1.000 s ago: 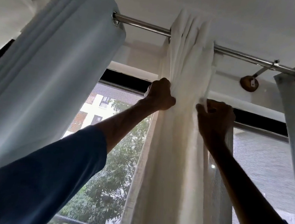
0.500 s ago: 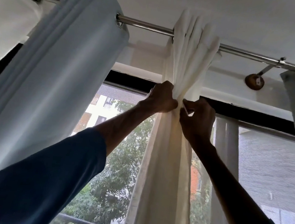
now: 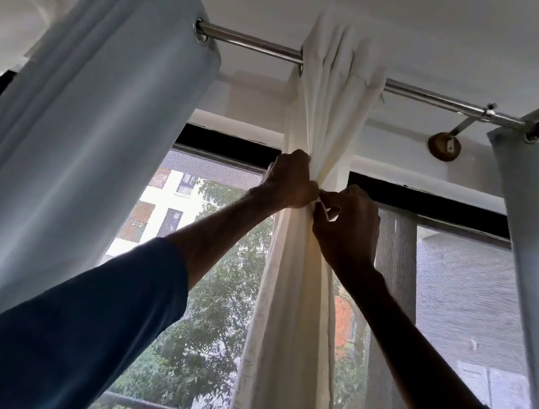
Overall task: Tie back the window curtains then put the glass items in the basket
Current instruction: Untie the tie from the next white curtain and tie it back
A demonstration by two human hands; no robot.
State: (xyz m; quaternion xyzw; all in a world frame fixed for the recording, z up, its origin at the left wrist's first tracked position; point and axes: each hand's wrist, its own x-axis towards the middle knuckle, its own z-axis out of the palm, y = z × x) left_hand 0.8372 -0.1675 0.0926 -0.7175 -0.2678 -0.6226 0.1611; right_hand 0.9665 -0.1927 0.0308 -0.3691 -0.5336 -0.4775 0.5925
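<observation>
Both arms reach up high to the white curtain (image 3: pixel 296 288) in the middle of the window. The left hand (image 3: pixel 291 181) is closed tight around the bunched cloth, just under the rod (image 3: pixel 253 43). The right hand (image 3: pixel 346 225) pinches something small and pale right beside it. It may be a tie or a fold of cloth; I cannot tell which.

I think this is the tying step, still early in the job. Next the right hand needs to pull the tie snug while the left keeps the bunch together.

The grey curtains (image 3: pixel 81 142) at each side hang loose. No basket or glass things show here at all.
</observation>
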